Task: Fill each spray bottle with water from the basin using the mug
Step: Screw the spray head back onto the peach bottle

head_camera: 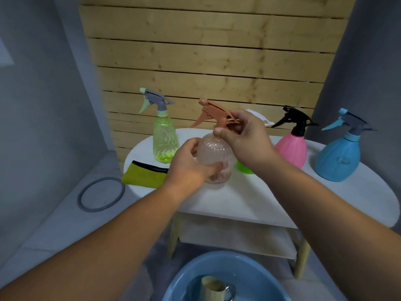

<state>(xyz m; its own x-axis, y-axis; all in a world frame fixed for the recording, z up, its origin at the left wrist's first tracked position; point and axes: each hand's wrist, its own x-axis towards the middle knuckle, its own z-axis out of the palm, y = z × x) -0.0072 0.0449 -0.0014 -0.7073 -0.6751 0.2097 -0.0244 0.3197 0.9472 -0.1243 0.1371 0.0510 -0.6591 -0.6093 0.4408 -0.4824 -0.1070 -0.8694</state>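
The peach bottle [213, 157] is at the middle of the table [238, 203], on it or just above it; which one cannot be told. The left hand [188, 164] wraps its curled fingers and thumb round the ribbed body. The right hand [245, 137] pinches the collar under the spray head [214, 114] with thumb and bent fingers.

The clear wall looks thin and the bottle looks empty, so it is probably light and would flex under a hard squeeze. The ribs should give grip, less so once wet. The body and the collar seem the best holds; the trigger looks too weak to twist by.

The basin [191, 270], with the mug [211, 288] in it, sits near, below the table.
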